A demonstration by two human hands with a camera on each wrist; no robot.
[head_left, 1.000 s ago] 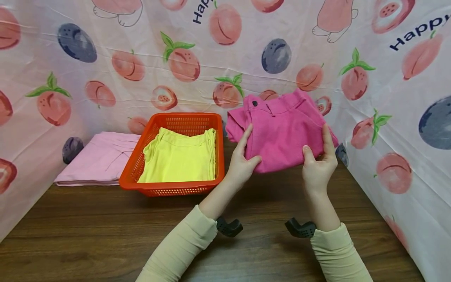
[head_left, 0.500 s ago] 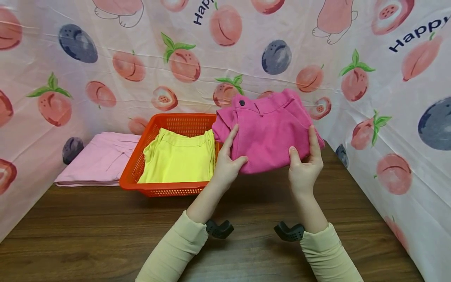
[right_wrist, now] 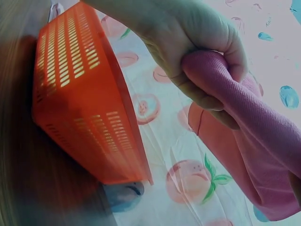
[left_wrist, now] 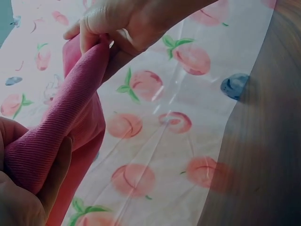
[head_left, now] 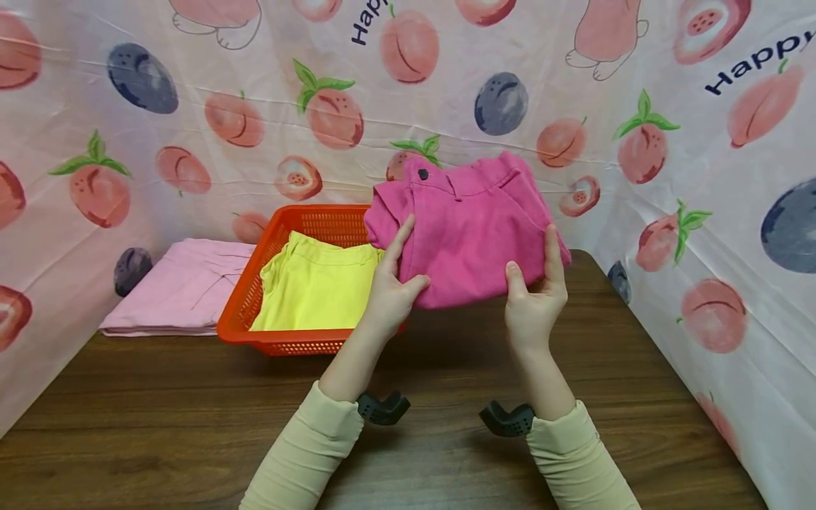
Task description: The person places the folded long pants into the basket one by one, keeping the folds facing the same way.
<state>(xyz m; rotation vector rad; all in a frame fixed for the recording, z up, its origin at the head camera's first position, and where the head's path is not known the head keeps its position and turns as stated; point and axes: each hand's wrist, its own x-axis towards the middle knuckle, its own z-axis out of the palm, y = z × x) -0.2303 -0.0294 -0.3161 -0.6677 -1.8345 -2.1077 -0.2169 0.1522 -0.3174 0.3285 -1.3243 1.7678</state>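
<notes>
Folded bright pink pants (head_left: 472, 227) with a dark button at the waistband hang in the air, above the table and partly in front of the basket's right side. My left hand (head_left: 390, 294) grips their left lower edge, thumb in front. On the right lower edge my right hand (head_left: 535, 304) pinches the cloth the same way. The left wrist view shows the pink fold (left_wrist: 61, 117) held between both hands. An orange-red plastic basket (head_left: 287, 343) stands behind my left hand, with folded yellow pants (head_left: 315, 287) lying inside; their right part is hidden.
Light pink folded clothing (head_left: 181, 287) lies on the brown wooden table (head_left: 159, 404), left of the basket. A fruit-print cloth (head_left: 446, 106) hangs along the back and both sides. Each wrist wears a black bracket (head_left: 382, 409).
Both hands have carried the pink pants leftward, so they now overlap the basket's right side. The basket, yellow pants and light pink clothing have stayed in place.
</notes>
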